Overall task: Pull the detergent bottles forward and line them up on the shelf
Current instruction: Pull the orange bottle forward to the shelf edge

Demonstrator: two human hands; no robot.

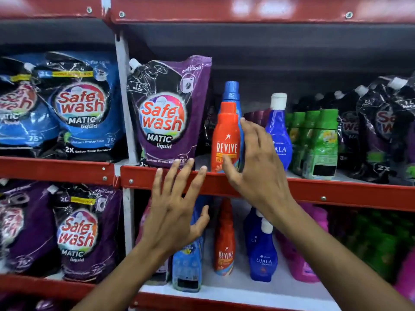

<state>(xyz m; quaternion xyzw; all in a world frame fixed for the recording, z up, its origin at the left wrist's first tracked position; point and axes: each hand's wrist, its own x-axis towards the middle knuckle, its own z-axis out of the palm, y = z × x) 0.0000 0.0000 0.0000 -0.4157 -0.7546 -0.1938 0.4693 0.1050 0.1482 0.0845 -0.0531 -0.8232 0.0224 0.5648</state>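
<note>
An orange Revive bottle [225, 135] stands at the front edge of the red shelf [336, 191], with a blue-capped bottle [231, 90] right behind it. My right hand [256, 162] is spread open beside the orange bottle, thumb across its lower label, fingers at its right side, not closed around it. A blue Ujala bottle [279, 129] with a white cap stands to the right, further back. Several green bottles [321, 142] line up beyond it. My left hand [177, 207] hovers open in front of the shelf lip, holding nothing.
A purple Safe Wash pouch [166, 113] leans at the shelf's left end. Blue Safe Wash pouches [78, 104] fill the left bay, dark pouches [381, 126] the far right. The lower shelf [235, 288] holds Revive, Ujala, blue and pink bottles.
</note>
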